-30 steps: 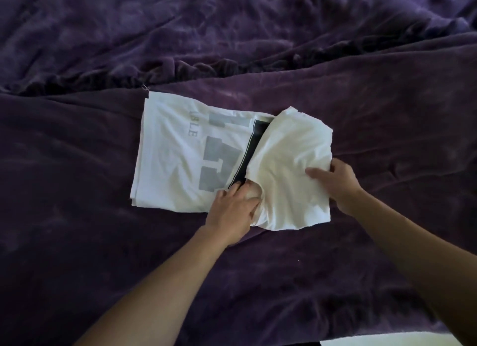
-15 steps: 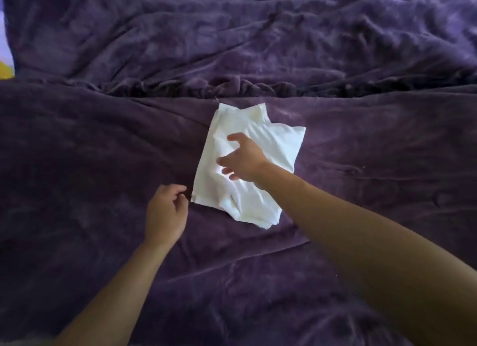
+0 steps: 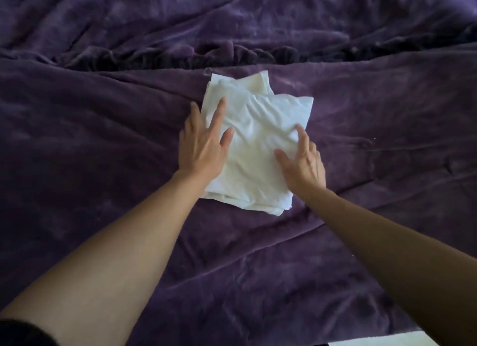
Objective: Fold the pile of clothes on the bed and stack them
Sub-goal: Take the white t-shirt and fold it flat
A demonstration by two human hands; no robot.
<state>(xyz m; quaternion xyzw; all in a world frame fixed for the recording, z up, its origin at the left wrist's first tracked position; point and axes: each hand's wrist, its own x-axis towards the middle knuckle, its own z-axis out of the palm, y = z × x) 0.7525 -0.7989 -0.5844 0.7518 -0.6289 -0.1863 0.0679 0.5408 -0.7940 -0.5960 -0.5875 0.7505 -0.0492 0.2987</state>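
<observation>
Centre frame: white shirt [image 3: 254, 149] now a compact packet on the purple blanket [image 3: 103, 144]. Left hand [image 3: 202, 144] has joined right hand [image 3: 303, 162]; both flat, fingers spread, gripping nothing (smoothing, probably). Fold looks finished; stacking next.

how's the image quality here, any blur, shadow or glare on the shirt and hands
Head view: soft overall, with slight blur on the left hand and right hand. The white shirt is bright but its creases still read, so no real glare. The right forearm is much darker than the left, as if shaded. The wide lens makes both forearms loom large toward the bottom edge. The purple blanket has a dull sheen.
</observation>
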